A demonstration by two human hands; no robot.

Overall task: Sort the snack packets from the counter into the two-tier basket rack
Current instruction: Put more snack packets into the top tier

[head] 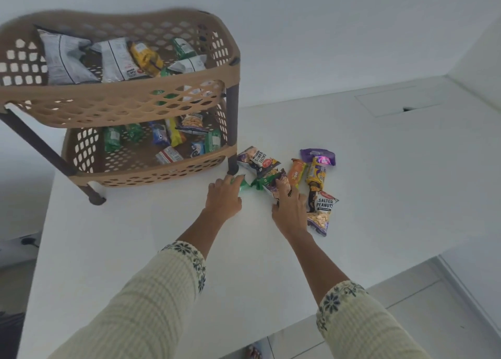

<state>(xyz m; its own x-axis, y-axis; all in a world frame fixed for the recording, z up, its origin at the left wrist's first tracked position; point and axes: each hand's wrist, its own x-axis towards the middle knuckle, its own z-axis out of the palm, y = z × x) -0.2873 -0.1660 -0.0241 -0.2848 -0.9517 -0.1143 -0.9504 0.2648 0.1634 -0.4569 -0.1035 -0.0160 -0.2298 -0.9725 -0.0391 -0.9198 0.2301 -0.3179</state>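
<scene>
A tan two-tier basket rack [151, 104] stands on the white counter [135, 236], with several packets in each tier. Right of its front leg lies a cluster of snack packets: a salted-peanuts packet [259, 158], an orange biscuit pack [296, 172], a yellow pack [316, 173], a purple packet [317, 154] and another salted-peanuts packet [321, 209]. My left hand [223, 196] rests fingers-down on a small green packet [242, 183]. My right hand [288, 208] closes on a dark peanut packet [276, 185] lying over a green pack [264, 180].
The counter's front edge runs diagonally at lower right, with pale floor tiles [420, 318] below it. A recessed panel [398, 103] is set into the counter at the back right. White walls stand behind the rack and at the far right.
</scene>
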